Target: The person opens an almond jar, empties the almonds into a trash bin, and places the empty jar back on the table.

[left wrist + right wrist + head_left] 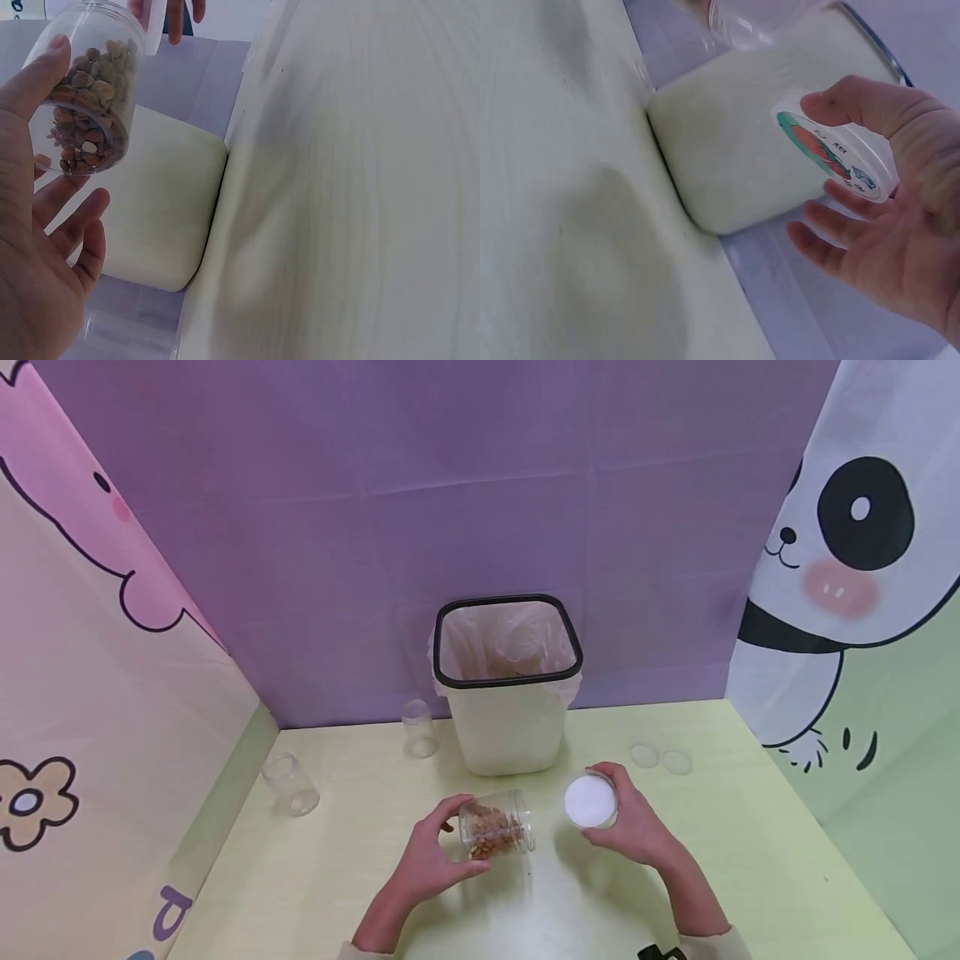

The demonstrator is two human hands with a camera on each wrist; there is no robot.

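Note:
My left hand (429,858) grips a clear jar (495,825) tipped on its side, its uncovered mouth facing right. Brown nut-like pieces (91,109) lie inside it, their exact kind hard to tell. In my right hand (633,825) a round lid (590,802) is pinched between thumb and fingers, its white face toward the head camera. The right wrist view shows a green and orange printed label (825,154) on the lid's other face. Jar and lid are apart, both held above the table in front of the bin.
A white bin (510,727) with a black rim and a plastic liner stands behind the hands. Clear jars stand left of it, one close (418,728) and one farther off (291,785). Two thin clear discs (644,756) lie on the pale table (787,860) to the right.

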